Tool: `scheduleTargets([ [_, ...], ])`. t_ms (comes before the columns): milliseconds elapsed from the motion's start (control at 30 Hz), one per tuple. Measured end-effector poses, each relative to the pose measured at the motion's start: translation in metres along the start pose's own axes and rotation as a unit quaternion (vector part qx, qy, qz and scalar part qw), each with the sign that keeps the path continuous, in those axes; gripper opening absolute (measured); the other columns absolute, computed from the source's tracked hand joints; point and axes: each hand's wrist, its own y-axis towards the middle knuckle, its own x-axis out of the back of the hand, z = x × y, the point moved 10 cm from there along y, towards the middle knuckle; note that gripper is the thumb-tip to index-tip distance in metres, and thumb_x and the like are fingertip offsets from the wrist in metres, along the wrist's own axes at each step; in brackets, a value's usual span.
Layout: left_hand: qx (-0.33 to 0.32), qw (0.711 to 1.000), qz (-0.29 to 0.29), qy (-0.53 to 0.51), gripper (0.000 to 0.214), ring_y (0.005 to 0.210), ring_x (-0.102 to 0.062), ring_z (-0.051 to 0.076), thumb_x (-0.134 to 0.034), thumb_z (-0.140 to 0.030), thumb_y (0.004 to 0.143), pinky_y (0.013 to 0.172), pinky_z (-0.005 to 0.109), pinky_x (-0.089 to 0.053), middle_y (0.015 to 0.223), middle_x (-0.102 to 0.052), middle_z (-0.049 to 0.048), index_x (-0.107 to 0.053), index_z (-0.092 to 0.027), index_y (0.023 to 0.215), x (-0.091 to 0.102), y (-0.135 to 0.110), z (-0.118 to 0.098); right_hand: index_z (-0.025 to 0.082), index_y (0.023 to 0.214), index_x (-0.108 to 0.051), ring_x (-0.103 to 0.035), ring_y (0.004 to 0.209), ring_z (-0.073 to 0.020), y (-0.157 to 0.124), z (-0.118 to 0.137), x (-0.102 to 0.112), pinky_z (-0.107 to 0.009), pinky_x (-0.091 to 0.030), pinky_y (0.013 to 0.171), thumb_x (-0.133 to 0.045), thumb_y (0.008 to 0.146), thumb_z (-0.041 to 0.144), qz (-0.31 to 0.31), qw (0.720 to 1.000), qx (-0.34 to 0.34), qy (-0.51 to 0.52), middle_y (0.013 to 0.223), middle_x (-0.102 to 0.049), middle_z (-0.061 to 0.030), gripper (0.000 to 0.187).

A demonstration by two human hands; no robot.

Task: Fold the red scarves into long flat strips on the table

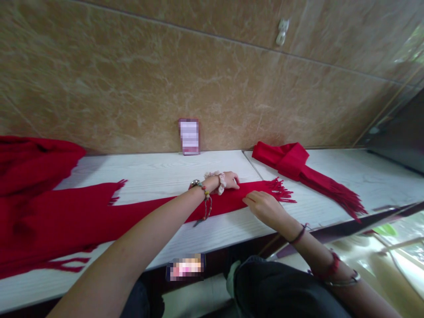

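A long red scarf (228,201) lies lengthwise along the white counter, its fringed end to the right. At its far edge, my left hand (231,180) has curled fingers closed on the cloth; a scrunchie and beaded bracelets circle that wrist. My right hand (265,206) pinches the near edge, close to the fringe, its fingertips partly hidden. Farther right, a folded red scarf (291,161) with its fringe hanging loose rests apart from both hands. A heap of red scarves (33,163) covers the left side, and the long scarf runs out from it.
The white counter (145,170) meets a brown marbled wall (132,79). A phone-like card (190,137), blurred, leans on the wall. Below the front edge is another blurred object (185,267). A dark panel (400,132) stands at the right end.
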Motion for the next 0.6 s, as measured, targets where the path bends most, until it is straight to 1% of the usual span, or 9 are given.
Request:
scheduleTargets([
  [100,0.009,0.999,-0.015,-0.040,0.029,0.067,-0.055,0.011,-0.056,-0.012,0.068,0.055,0.017,-0.040,0.081,-0.064,0.0020,-0.061,-0.012,0.097,0.001,0.000,0.002,0.016,0.079,-0.057,-0.050,0.071,-0.0173,0.002,0.004,0.005,-0.029,-0.036,0.061,-0.048,0.083,0.009,-0.009,1.000,0.007,-0.022,0.075,-0.057,-0.0039,0.012],
  [200,0.017,0.996,-0.028,-0.082,0.033,0.068,-0.057,0.012,-0.055,-0.010,0.069,0.055,0.018,-0.041,0.082,-0.065,0.0035,-0.059,-0.010,0.101,0.007,-0.002,0.003,0.016,0.076,-0.058,-0.050,0.068,-0.0174,0.001,0.002,0.007,-0.030,-0.036,0.059,-0.048,0.081,0.009,-0.021,0.999,-0.011,-0.043,0.072,-0.056,-0.0038,0.013],
  [267,0.013,0.993,-0.037,-0.113,0.032,0.071,-0.058,0.012,-0.055,-0.012,0.071,0.057,0.019,-0.043,0.084,-0.064,0.0047,-0.058,-0.009,0.103,0.014,-0.005,0.002,0.016,0.081,-0.060,-0.049,0.066,-0.0170,-0.001,-0.003,0.011,-0.030,-0.037,0.059,-0.046,0.082,0.008,-0.051,0.997,-0.035,-0.048,0.071,-0.056,-0.0042,0.016],
  [400,-0.016,0.981,-0.060,-0.183,0.032,0.076,-0.058,0.010,-0.052,-0.014,0.078,0.065,0.019,-0.044,0.089,-0.063,0.0053,-0.054,-0.010,0.110,0.035,-0.014,-0.001,0.016,0.103,-0.060,-0.051,0.069,-0.0179,-0.009,-0.012,0.030,-0.030,-0.042,0.062,-0.040,0.084,0.008,-0.145,0.985,-0.076,-0.045,0.075,-0.057,-0.0070,0.029],
  [433,-0.034,0.973,-0.070,-0.215,0.032,0.075,-0.057,0.009,-0.052,-0.014,0.078,0.066,0.019,-0.044,0.087,-0.063,0.0045,-0.054,-0.011,0.110,0.042,-0.017,-0.004,0.016,0.107,-0.059,-0.052,0.070,-0.0178,-0.011,-0.015,0.036,-0.030,-0.044,0.064,-0.038,0.084,0.008,-0.170,0.981,-0.087,-0.031,0.077,-0.058,-0.0077,0.032],
  [500,-0.081,0.949,-0.092,-0.291,0.029,0.072,-0.056,0.009,-0.054,-0.014,0.077,0.068,0.020,-0.043,0.080,-0.061,0.0017,-0.056,-0.012,0.106,0.058,-0.025,-0.013,0.017,0.113,-0.056,-0.054,0.073,-0.0174,-0.012,-0.021,0.050,-0.030,-0.046,0.066,-0.037,0.084,0.008,-0.214,0.970,-0.114,0.024,0.083,-0.058,-0.0084,0.036],
  [567,-0.127,0.921,-0.113,-0.350,0.027,0.068,-0.054,0.008,-0.058,-0.016,0.074,0.068,0.021,-0.043,0.073,-0.059,-0.0013,-0.058,-0.012,0.100,0.074,-0.036,-0.023,0.019,0.116,-0.053,-0.056,0.077,-0.0170,-0.011,-0.029,0.064,-0.029,-0.048,0.068,-0.037,0.083,0.009,-0.253,0.951,-0.144,0.106,0.087,-0.058,-0.0079,0.038],
  [600,-0.144,0.913,-0.123,-0.361,0.026,0.067,-0.054,0.008,-0.060,-0.017,0.072,0.068,0.022,-0.042,0.071,-0.058,-0.0024,-0.058,-0.012,0.097,0.083,-0.043,-0.028,0.020,0.117,-0.052,-0.056,0.079,-0.0168,-0.009,-0.033,0.071,-0.029,-0.048,0.069,-0.038,0.082,0.009,-0.268,0.939,-0.156,0.149,0.088,-0.058,-0.0074,0.039],
])
